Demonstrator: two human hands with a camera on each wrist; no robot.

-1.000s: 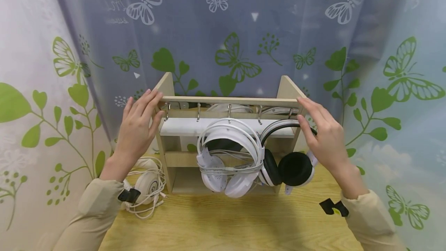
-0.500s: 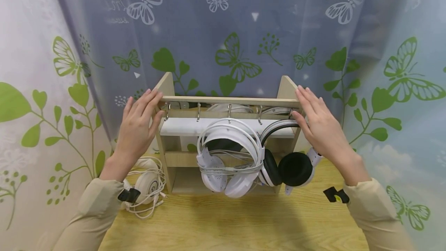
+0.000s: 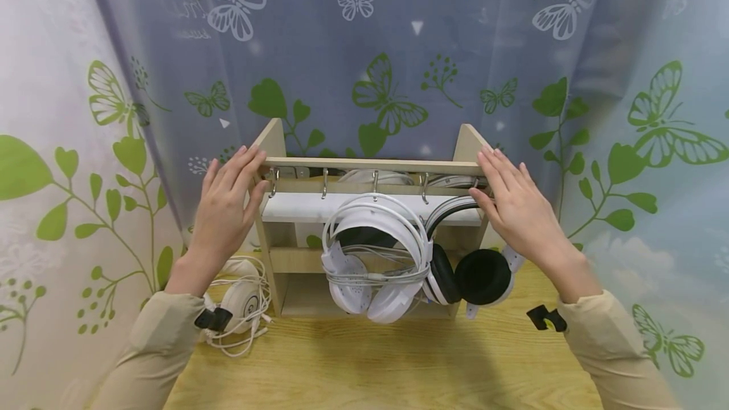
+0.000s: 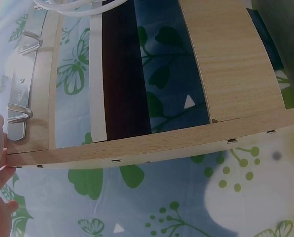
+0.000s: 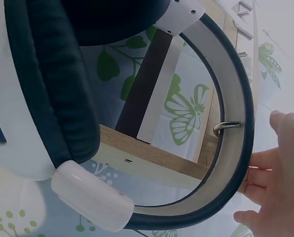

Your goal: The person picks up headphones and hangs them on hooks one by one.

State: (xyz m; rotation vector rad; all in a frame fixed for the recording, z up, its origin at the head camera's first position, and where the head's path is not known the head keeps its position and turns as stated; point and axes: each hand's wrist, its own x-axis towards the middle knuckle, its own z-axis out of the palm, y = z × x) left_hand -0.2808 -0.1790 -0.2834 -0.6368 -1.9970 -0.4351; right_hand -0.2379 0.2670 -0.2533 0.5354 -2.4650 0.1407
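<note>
A small wooden rack stands on the table with a row of metal hooks under its top bar. My left hand rests on the rack's upper left corner, fingers extended. At the upper right corner, my right hand touches the wood with straight fingers and the thumb in front. White headphones with a wound cable hang at the middle hooks. Beside them, black-and-white headphones hang from the rightmost hook, close to my right hand; the right wrist view shows their headband over that hook.
Another pair of white headphones with a loose cable lies on the table, left of the rack. A white shelf strip runs behind the hooks. Patterned curtains surround the table at the back and both sides.
My right hand has shifted a little to the left, inward over the rack's right corner. The left hand and the headphones have stayed where they were.
</note>
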